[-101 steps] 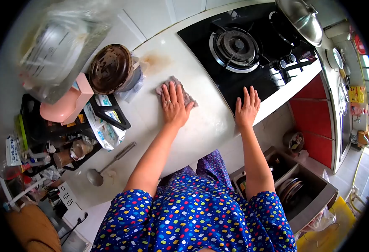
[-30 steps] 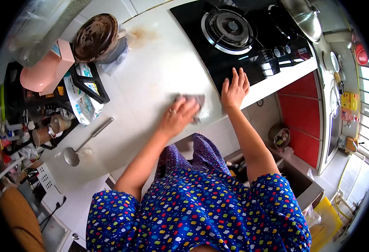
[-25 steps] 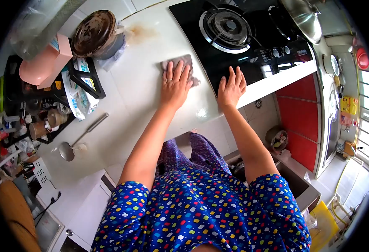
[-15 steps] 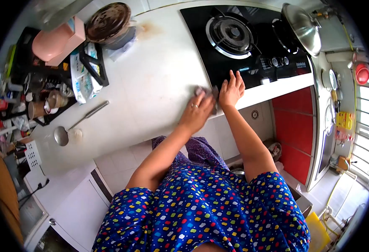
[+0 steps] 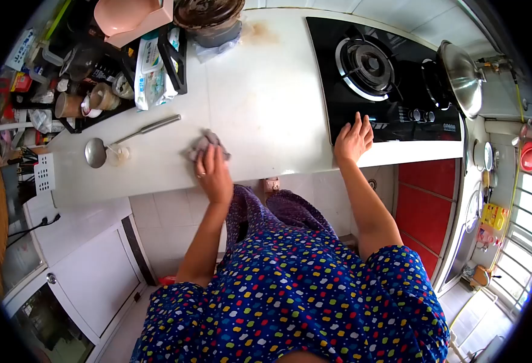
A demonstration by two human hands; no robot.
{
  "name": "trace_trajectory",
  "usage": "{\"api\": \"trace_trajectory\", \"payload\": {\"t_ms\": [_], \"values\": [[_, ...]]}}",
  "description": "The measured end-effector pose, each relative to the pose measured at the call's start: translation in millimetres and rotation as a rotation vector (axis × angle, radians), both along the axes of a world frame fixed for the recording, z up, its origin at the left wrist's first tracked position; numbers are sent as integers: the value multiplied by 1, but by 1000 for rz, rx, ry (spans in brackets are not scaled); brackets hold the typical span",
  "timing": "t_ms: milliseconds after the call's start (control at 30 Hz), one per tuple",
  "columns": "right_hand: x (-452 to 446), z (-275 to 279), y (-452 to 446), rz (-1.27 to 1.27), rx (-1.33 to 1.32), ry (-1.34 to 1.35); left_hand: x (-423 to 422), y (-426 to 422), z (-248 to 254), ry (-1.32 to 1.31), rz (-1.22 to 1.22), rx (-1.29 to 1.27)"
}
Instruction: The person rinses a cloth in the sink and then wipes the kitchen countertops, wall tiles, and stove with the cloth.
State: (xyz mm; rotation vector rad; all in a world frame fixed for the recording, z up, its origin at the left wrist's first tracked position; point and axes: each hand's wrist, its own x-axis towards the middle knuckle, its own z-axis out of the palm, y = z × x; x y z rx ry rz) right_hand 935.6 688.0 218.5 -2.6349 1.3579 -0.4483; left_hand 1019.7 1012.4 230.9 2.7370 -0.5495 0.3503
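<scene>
My left hand (image 5: 216, 177) is closed over a greyish cloth (image 5: 206, 145), pressing it on the white countertop (image 5: 260, 121) near the front edge. A ring shows on one finger. To the left of that hand lies a metal ladle (image 5: 96, 153), its handle pointing toward the back right. My right hand (image 5: 354, 140) rests with fingers stretched out at the front left corner of the black gas stove (image 5: 363, 115). Nothing is in it.
A stainless wok lid (image 5: 459, 78) leans over the right burner. At the back left stand a dark-lidded pot (image 5: 210, 21), a pink container (image 5: 127, 18) and a black rack with a pack of wipes (image 5: 151, 75) and several cups. Red cabinet doors (image 5: 426, 193) are below the stove.
My left hand has slid the cloth left along the counter, from beside the stove toward the ladle. My right hand stays at the stove's corner. The view has shifted.
</scene>
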Motion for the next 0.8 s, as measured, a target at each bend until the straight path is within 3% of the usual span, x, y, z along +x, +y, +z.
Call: {"api": "trace_trajectory", "payload": {"t_ms": [33, 67, 100, 133, 167, 233, 300, 367, 433, 567, 800], "values": [[4, 2, -3, -10, 6, -5, -14, -16, -12, 43, -22, 37], [5, 4, -4, -21, 2, -8, -24, -32, -5, 177, -180, 14], [3, 4, -1, -24, 14, -7, -43, -48, -4, 227, -330, -197], [4, 3, 0, -25, 18, -10, -53, -60, -14, 102, -528, -151], [5, 3, -1, -25, 22, -12, -57, -72, -10, 197, -647, -198], [5, 3, 0, -23, 27, -22, -43, -105, -15, 344, -684, -381], [5, 5, 1, -27, 48, -39, -7, -142, 11, 202, -558, -398], [6, 8, 3, -31, 56, -37, 25, -181, 26, 110, -560, -391], [6, 7, 2, -38, 43, -39, 37, -209, 1, 155, -593, -244], [5, 9, 0, -30, 45, -69, 46, -225, 5, 197, -657, -25], [8, 6, 4, -33, 19, -102, 23, -208, 4, 124, -804, -109]]}}
